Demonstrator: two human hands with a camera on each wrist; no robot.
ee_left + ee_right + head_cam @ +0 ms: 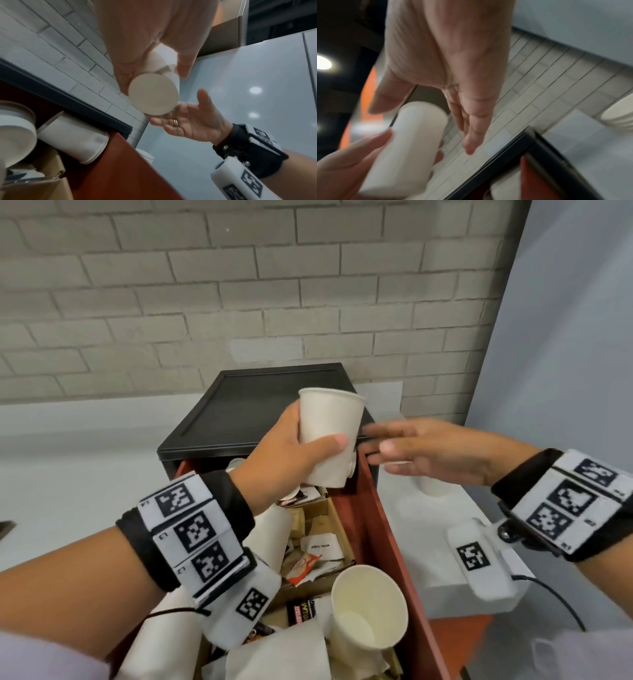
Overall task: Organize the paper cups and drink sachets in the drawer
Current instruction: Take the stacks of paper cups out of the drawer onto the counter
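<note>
The left hand grips a paper cup upright above the drawer's far end, the empty right hand beside it with fingers straight, so I judge a hand-over next, needing a firm wrap.

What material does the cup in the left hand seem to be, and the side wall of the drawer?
Cup: likely paper, matte white, with a rolled rim and a seamed flat base. Drawer wall: smooth reddish-brown panel, perhaps laminated board or painted metal; the pictures leave this open.
</note>
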